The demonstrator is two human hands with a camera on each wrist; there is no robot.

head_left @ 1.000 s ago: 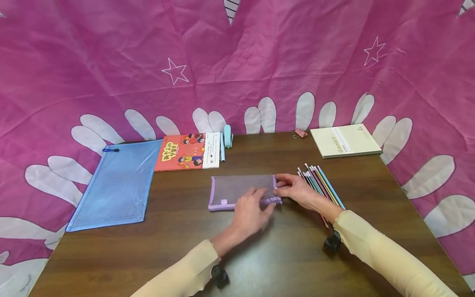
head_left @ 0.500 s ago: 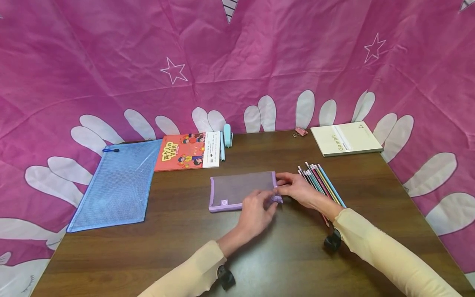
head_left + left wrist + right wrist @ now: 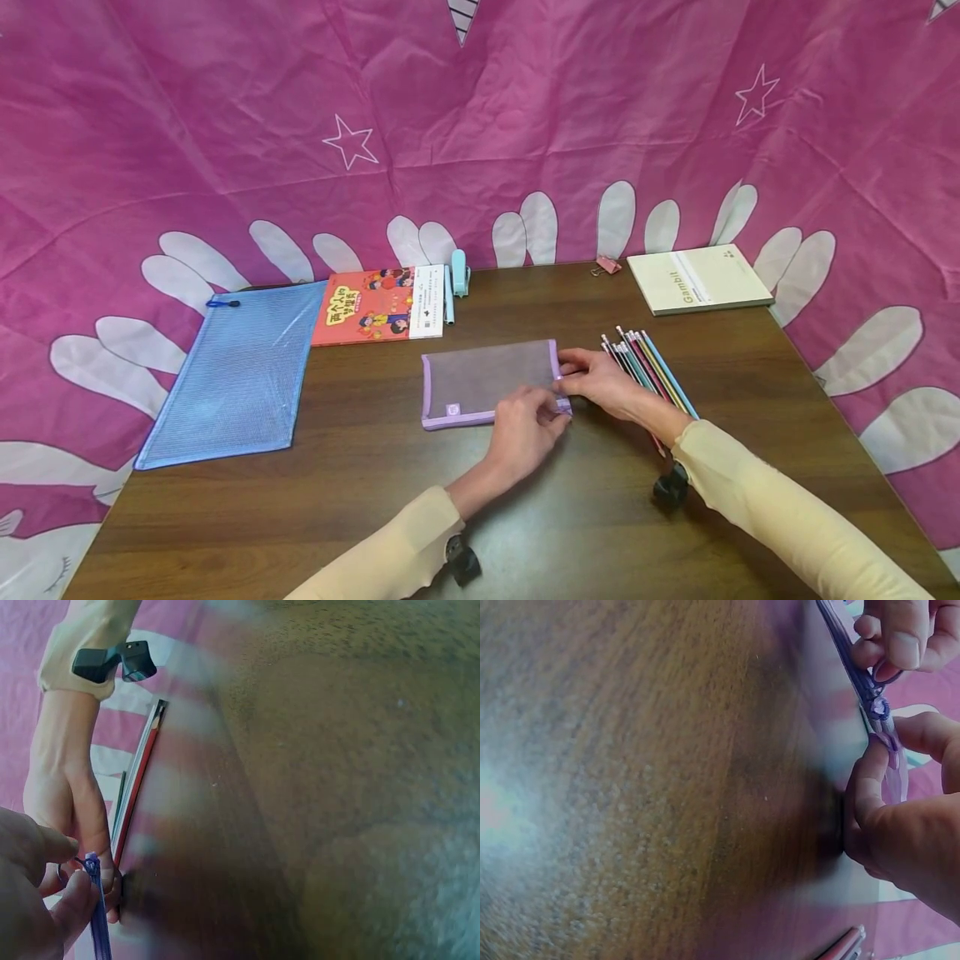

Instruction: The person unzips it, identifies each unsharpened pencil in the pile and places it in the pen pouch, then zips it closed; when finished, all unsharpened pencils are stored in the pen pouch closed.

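Observation:
A mesh zip pouch (image 3: pixel 472 379) with purple edging lies flat mid-table, its zip along the near edge. At the pouch's near right corner, my left hand (image 3: pixel 517 429) pinches the looped zip pull (image 3: pixel 71 862) between thumb and fingers. My right hand (image 3: pixel 600 386) pinches the pouch's right end, just beyond the zip slider (image 3: pixel 880 707). Close up in the right wrist view, both hands' fingertips sit near each other along the purple zip. Part of the pouch's front edge is hidden behind my left hand.
Several pencils (image 3: pixel 648 371) lie beside and partly under my right forearm. At the back are a cream notebook (image 3: pixel 699 281), a pink binder clip (image 3: pixel 608 266), a light-blue stapler (image 3: pixel 460 273), a pen (image 3: pixel 449 296) and a red book (image 3: pixel 375 304). A blue mesh folder (image 3: pixel 240 375) lies left.
My left hand has shifted right along the zip to the pouch's corner and now pinches the pull. The pouch has turned slightly, its right end a little farther back. My right hand stays there.

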